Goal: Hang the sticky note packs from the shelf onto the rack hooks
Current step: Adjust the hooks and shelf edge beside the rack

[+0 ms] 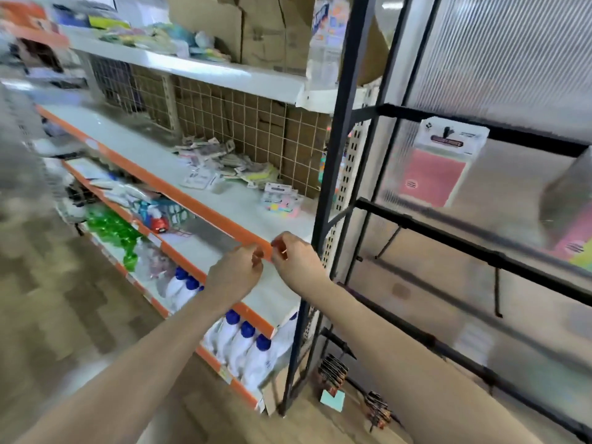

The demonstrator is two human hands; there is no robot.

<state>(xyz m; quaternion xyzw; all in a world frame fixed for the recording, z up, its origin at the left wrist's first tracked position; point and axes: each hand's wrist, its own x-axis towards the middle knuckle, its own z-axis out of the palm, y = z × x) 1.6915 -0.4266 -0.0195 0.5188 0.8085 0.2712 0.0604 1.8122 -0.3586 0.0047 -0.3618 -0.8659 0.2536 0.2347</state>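
Note:
A loose pile of sticky note packs (224,161) lies on the middle shelf (144,155) against the wire grid. One pastel pack (282,200) lies apart, nearer the shelf's right end. A pink pack (439,168) hangs on the black rack (448,232) to the right, and another coloured pack (573,241) shows at the right edge. An empty hook (497,293) sticks out below. My left hand (235,277) and right hand (294,257) hover close together at the shelf's orange front edge. Their fingers are loosely curled and I see nothing in them. The view is blurred.
White bottles with blue caps (243,344) fill the lowest shelf, with green bottles (112,229) further left. A cardboard box (262,30) stands on the top shelf. Small hanging goods (333,376) sit low on the rack, before a ribbed translucent panel (512,59).

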